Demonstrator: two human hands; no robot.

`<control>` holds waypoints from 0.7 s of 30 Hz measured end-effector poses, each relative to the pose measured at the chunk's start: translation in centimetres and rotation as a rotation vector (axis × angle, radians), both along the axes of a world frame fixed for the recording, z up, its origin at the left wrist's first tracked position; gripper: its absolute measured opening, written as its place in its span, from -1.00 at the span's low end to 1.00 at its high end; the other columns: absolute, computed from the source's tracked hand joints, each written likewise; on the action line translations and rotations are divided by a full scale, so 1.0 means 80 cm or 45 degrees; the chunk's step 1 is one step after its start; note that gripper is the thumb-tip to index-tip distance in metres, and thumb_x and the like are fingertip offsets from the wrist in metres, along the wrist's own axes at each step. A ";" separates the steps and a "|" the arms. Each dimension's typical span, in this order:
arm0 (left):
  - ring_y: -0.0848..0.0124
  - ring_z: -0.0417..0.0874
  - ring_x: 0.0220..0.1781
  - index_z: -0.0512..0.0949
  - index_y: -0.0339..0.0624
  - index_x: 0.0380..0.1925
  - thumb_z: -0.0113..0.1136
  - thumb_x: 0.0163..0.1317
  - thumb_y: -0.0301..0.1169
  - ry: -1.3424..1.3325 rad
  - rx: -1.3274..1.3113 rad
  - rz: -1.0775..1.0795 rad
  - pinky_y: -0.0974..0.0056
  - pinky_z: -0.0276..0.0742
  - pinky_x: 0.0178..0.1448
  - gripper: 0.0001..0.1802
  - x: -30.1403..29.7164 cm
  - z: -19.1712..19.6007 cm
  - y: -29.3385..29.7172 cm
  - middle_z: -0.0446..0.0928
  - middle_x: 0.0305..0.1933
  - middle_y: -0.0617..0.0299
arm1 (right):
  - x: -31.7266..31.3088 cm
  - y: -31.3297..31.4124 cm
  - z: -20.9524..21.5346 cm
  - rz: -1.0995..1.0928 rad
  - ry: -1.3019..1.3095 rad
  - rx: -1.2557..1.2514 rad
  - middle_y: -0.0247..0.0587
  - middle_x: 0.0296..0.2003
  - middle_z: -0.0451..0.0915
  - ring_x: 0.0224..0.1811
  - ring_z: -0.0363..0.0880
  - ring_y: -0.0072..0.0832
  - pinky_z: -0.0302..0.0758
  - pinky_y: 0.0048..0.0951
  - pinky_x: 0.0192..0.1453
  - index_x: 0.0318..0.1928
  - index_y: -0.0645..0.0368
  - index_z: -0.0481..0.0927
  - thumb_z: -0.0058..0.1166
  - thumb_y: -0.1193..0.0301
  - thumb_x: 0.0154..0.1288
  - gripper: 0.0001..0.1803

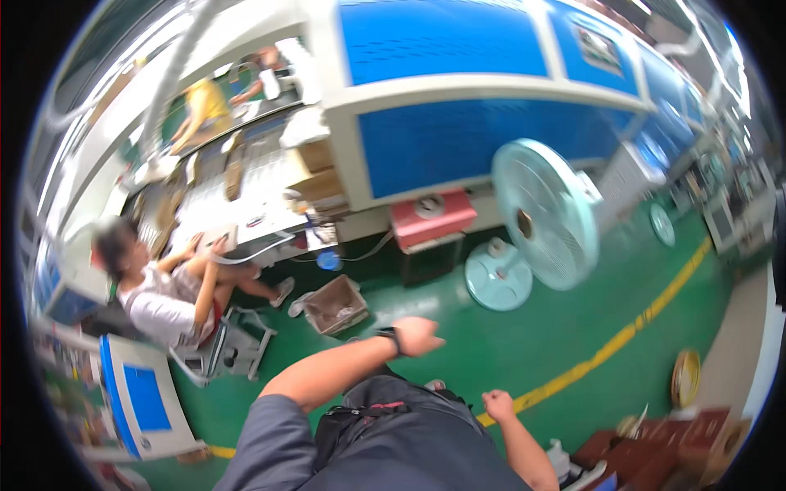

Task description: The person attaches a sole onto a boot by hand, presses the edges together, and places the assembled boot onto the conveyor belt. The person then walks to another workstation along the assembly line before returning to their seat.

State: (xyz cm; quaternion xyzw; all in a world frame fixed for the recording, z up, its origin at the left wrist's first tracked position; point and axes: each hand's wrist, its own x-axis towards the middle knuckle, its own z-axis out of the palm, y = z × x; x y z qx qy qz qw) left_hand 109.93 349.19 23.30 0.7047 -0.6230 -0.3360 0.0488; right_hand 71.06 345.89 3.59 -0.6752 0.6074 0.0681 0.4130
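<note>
Low in the frame, our left hand point(419, 335) and right hand point(497, 403) are curled into empty fists over the green painted floor point(491, 344), arms swinging as if walking; the open brown cardboard box point(336, 305) sits nearest, left of centre.

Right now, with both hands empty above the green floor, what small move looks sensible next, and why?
Probably a short step forward with the hands kept in. The left hand and right hand hold nothing, both loosely closed. The open cardboard box sits just beyond the left hand, and the pedestal fan stands close ahead on the floor.
</note>
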 end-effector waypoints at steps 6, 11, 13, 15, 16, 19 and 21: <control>-0.11 0.75 -0.06 0.74 -0.30 -0.27 0.20 0.32 0.10 -0.214 0.278 0.208 -0.07 0.65 0.07 -0.42 0.064 -0.206 0.108 0.72 -0.14 -0.19 | -0.074 0.027 -0.021 -0.095 0.004 0.020 -0.05 -0.28 0.78 -0.17 0.76 -0.10 0.64 -0.12 -0.01 -0.27 0.11 0.80 0.22 0.00 0.23 -0.58; -0.12 0.70 0.12 0.74 -0.23 -0.11 0.29 0.22 0.03 -0.036 0.376 0.090 -0.05 0.59 0.24 -0.48 0.029 -0.295 0.119 0.69 -0.02 -0.23 | -0.140 0.045 -0.037 -0.383 0.069 0.281 -0.03 -0.17 0.78 -0.07 0.75 -0.08 0.63 -0.09 0.09 -0.20 0.07 0.81 0.19 -0.04 0.23 -0.55; -0.12 0.72 0.10 0.75 -0.20 -0.11 0.36 0.15 0.04 0.101 0.198 -0.034 -0.04 0.61 0.22 -0.47 0.034 -0.348 0.079 0.69 -0.03 -0.25 | -0.155 0.035 -0.039 -0.448 0.057 0.302 -0.01 -0.16 0.77 -0.05 0.74 -0.07 0.63 -0.09 0.10 -0.20 0.07 0.81 0.18 -0.03 0.24 -0.55; -0.08 0.73 0.07 0.75 -0.19 -0.10 0.36 0.17 0.02 0.034 0.376 -0.132 0.00 0.62 0.21 -0.48 -0.043 -0.338 -0.036 0.71 -0.08 -0.23 | -0.202 0.024 -0.038 -0.526 0.108 0.268 0.02 -0.16 0.76 -0.04 0.73 -0.04 0.62 -0.08 0.12 -0.21 0.11 0.80 0.17 -0.01 0.24 -0.55; -0.07 0.74 0.06 0.75 -0.19 -0.09 0.35 0.18 0.01 -0.009 0.472 -0.184 0.02 0.62 0.20 -0.49 -0.087 -0.312 -0.096 0.72 -0.10 -0.21 | -0.225 0.024 -0.043 -0.613 0.148 0.295 0.02 -0.16 0.76 -0.04 0.73 -0.04 0.62 -0.08 0.12 -0.21 0.11 0.80 0.17 -0.01 0.24 -0.55; 0.09 0.81 -0.10 0.76 -0.20 -0.10 0.24 0.29 -0.11 0.015 0.403 -0.093 0.11 0.66 0.09 -0.59 -0.189 -0.294 -0.246 0.77 -0.23 -0.05 | -0.281 -0.022 -0.038 -0.618 0.202 0.258 0.04 -0.18 0.76 -0.06 0.72 0.02 0.63 -0.05 0.12 -0.25 0.12 0.79 0.16 0.04 0.22 -0.59; 0.15 0.81 -0.15 0.75 -0.26 -0.14 0.23 0.30 -0.12 0.115 0.458 -0.077 0.12 0.66 0.04 -0.59 -0.234 -0.314 -0.339 0.77 -0.28 0.00 | -0.307 -0.070 -0.002 -0.802 0.198 0.280 0.05 -0.16 0.75 -0.05 0.72 0.03 0.62 -0.02 0.13 -0.24 0.12 0.80 0.17 0.05 0.22 -0.60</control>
